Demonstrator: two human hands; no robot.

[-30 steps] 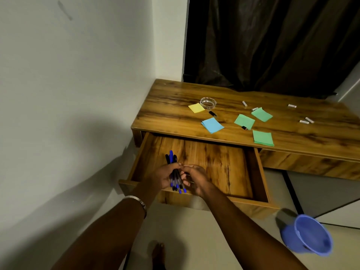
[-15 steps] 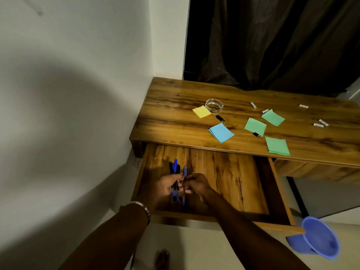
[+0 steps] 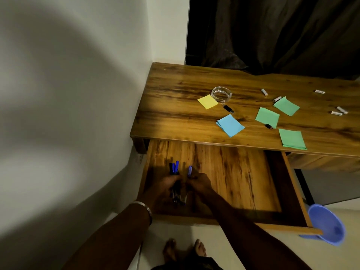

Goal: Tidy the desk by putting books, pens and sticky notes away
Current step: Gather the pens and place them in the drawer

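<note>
Reaching into the drawer [image 3: 276, 172], left hand [image 3: 167, 187] grips pens [image 3: 174, 168], right hand [image 3: 198, 184] pinches one pen [image 3: 189, 171].

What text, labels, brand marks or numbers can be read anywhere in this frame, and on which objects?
None can be read.
Small white cylinders on the desk: faint markings, too small and blurred to read.
Pens in the left hand and pen in the right hand: no print visible.
Sticky notes: blank.
Blue bucket: no label visible.

Left hand [image 3: 169, 187] gripping bundle of pens [image 3: 174, 168], right hand [image 3: 198, 185] just beside pinching single pen [image 3: 189, 171], open drawer [image 3: 233, 172] beneath both
</note>
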